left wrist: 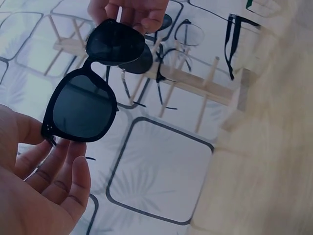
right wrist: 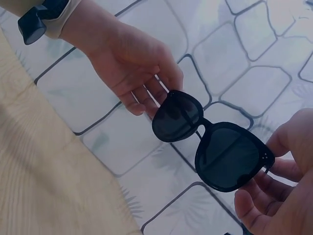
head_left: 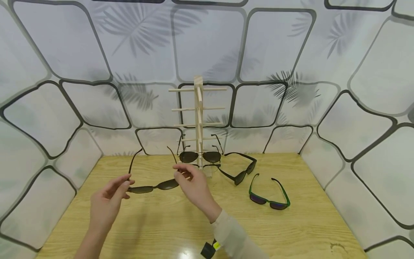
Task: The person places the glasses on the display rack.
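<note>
A pair of black sunglasses (head_left: 168, 184) is held up between both hands, over the table's left side. Its temples are unfolded and point away toward the wall. My left hand (head_left: 108, 201) pinches the left hinge end between thumb and fingers. At the opposite end, my right hand (head_left: 195, 187) grips the frame near the hinge. In the left wrist view, the dark lenses (left wrist: 80, 110) face the camera, with the left hand (left wrist: 46, 181) at one corner. The right wrist view shows the right hand (right wrist: 281, 186) holding the other end.
Beyond the hands stands a wooden display rack (head_left: 198, 108) with crossbars; sunglasses (head_left: 188, 157) and clear-lens glasses (head_left: 211, 165) sit on its lower part. Black sunglasses (head_left: 240, 178) and green-framed sunglasses (head_left: 278, 205) lie to its right on the wooden table (head_left: 307, 230). Patterned walls surround the table.
</note>
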The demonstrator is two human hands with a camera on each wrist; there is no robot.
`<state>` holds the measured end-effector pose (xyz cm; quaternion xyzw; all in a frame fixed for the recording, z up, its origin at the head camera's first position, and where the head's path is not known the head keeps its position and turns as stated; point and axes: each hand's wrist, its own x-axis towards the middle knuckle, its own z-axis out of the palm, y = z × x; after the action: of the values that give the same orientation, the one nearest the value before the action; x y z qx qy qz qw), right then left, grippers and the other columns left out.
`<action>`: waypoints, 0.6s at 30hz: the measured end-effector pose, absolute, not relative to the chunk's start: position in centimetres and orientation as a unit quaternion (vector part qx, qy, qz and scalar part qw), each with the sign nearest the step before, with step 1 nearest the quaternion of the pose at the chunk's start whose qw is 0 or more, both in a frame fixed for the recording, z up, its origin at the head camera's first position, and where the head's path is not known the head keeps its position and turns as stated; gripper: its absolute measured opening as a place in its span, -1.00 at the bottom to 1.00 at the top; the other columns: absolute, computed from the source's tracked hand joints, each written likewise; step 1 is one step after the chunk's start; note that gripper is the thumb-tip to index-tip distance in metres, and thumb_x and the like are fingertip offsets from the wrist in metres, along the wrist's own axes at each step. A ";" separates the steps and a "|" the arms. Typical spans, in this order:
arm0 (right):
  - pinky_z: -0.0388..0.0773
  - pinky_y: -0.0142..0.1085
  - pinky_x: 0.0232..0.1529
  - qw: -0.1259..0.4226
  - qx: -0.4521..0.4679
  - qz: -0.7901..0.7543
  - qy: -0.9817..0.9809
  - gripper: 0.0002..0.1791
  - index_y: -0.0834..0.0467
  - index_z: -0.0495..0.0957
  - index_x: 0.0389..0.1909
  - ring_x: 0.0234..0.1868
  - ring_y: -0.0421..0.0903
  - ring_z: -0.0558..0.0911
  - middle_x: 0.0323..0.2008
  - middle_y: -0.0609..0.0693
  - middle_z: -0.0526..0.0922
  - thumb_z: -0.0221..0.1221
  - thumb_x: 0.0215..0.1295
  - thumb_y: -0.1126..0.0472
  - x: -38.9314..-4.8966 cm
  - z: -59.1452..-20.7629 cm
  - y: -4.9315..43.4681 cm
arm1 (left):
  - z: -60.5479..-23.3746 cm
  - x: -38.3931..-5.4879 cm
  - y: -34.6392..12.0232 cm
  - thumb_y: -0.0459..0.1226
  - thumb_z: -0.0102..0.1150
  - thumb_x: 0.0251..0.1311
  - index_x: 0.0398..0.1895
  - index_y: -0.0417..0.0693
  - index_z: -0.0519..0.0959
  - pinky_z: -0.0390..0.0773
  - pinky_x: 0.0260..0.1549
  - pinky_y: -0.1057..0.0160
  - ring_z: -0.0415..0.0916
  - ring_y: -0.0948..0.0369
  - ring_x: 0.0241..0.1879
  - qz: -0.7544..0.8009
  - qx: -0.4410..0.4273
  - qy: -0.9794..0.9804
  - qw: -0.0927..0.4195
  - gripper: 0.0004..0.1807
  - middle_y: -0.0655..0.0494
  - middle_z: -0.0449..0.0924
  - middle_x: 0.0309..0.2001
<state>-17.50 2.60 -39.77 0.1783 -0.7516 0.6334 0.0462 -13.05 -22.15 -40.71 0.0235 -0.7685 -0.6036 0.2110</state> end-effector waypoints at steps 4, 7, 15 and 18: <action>0.59 -0.41 -0.20 0.040 0.176 0.644 -0.743 -0.73 0.10 0.70 0.15 -0.20 -0.21 0.62 -0.02 0.11 0.72 0.19 0.55 0.17 -17.5 -39.0 2.9 | -39.7 -13.2 -21.9 -0.35 0.24 0.48 0.10 -0.22 0.73 0.66 -0.39 0.45 0.70 0.39 -0.35 -0.605 0.015 -0.766 0.217 -0.76 0.45 0.81 -0.24; 0.58 -0.41 -0.23 0.042 0.180 0.649 -0.738 -0.73 0.14 0.69 0.16 -0.22 -0.23 0.60 -0.02 0.15 0.71 0.19 0.56 0.19 -17.5 -38.6 3.1 | -39.2 -13.3 -21.7 -0.34 0.24 0.48 0.11 -0.21 0.73 0.67 -0.38 0.45 0.70 0.39 -0.34 -0.607 0.011 -0.765 0.216 -0.76 0.44 0.81 -0.23; 0.59 -0.43 -0.31 0.059 0.185 0.656 -0.730 -0.73 0.15 0.69 0.16 -0.28 -0.24 0.59 -0.07 0.17 0.72 0.21 0.54 0.24 -17.3 -37.7 3.6 | -38.6 -13.6 -21.2 -0.37 0.26 0.47 0.09 -0.25 0.73 0.67 -0.39 0.44 0.70 0.38 -0.31 -0.630 -0.001 -0.747 0.212 -0.77 0.37 0.83 -0.22; 0.60 -0.42 -0.32 0.067 0.189 0.659 -0.725 -0.72 0.14 0.69 0.17 -0.29 -0.23 0.59 -0.07 0.17 0.72 0.22 0.53 0.25 -17.3 -37.3 3.9 | -38.5 -13.7 -21.0 -0.36 0.26 0.47 0.09 -0.24 0.73 0.67 -0.39 0.44 0.69 0.37 -0.31 -0.626 -0.006 -0.750 0.216 -0.76 0.38 0.83 -0.22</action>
<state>-17.29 3.88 -37.34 0.1887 -0.7248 0.6592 0.0675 -13.72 -20.96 -38.46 -0.0065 -0.7495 -0.6258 0.2157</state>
